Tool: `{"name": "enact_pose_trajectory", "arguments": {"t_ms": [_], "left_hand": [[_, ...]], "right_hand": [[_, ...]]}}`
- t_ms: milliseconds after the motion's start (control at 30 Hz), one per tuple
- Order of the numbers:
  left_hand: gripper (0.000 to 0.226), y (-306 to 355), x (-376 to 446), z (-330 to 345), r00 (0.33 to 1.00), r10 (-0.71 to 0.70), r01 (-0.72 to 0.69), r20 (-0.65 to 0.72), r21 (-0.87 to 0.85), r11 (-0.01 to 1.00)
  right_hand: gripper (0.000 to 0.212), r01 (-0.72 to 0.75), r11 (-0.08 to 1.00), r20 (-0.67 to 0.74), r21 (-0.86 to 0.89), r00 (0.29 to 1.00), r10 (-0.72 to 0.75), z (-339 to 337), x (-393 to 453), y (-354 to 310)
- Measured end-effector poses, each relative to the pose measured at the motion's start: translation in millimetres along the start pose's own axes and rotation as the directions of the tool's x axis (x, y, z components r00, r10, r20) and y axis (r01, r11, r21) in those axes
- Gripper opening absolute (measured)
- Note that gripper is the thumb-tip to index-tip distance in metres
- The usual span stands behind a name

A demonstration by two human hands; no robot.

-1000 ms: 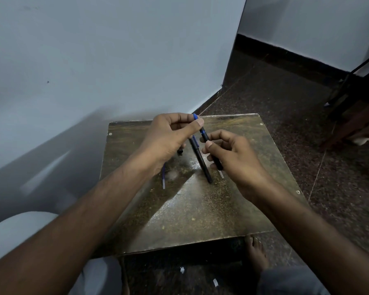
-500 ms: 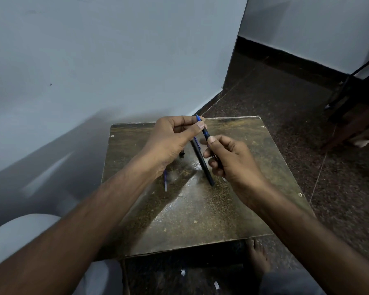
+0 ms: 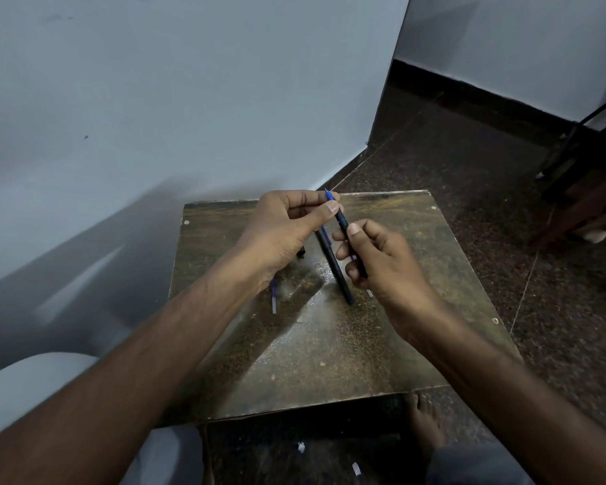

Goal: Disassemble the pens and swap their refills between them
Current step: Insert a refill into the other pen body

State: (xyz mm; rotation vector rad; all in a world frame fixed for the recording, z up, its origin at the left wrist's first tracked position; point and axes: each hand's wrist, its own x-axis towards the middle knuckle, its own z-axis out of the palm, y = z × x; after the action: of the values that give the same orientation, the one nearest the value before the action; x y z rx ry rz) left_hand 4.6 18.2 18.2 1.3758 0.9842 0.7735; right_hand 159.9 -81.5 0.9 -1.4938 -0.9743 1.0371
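Held pen: slim dark plastic pen barrel with a blue tip section (image 3: pixel 342 220), just above frame centre, raised over the worn brown square counter (image 3: pixel 329 351).
Long axis: slanted, blue tip toward the upper left, tail down-right into the right palm.
Left hand (image 3: pixel 284 229): thumb and forefinger pinched on the blue tip end.
Right hand (image 3: pixel 378 260): fingers curled around the barrel, thumb pressed on top.
Nearer the tip: the left hand, so I judge the twist or pull happens there.
Second black pen body (image 3: pixel 335 266): lying on the counter between the hands, roughly parallel.
Loose blue-and-clear thin refill (image 3: pixel 274 298): on the counter, under the left wrist.
Writing: none legible.
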Motion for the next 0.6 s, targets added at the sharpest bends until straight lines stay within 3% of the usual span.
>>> {"name": "enact_pose_trajectory", "arguments": {"t_ms": [233, 367, 600], "left_hand": [[0.007, -1.6, -3.5, -2.9, 1.0, -0.023, 0.023, 0.008, 0.021, 1.0], [0.01, -3.3, -7.0, -5.2, 1.0, -0.005, 0.005, 0.001, -0.002, 1.0], [0.008, -7.9, -9.8, -9.5, 1.0, -0.018, 0.018, 0.002, 0.006, 1.0]], "right_hand": [[0.013, -0.02, 1.0, -0.015, 0.006, 1.0, 0.02, 2.8, -5.7, 0.0], [0.033, -0.061, 0.997, -0.02, 0.05, 0.998, 0.062, 10.4, -7.9, -5.5], [0.016, -0.034, 0.996, 0.011, -0.077, 0.999, 0.035, 8.6, -9.4, -3.8]]}}
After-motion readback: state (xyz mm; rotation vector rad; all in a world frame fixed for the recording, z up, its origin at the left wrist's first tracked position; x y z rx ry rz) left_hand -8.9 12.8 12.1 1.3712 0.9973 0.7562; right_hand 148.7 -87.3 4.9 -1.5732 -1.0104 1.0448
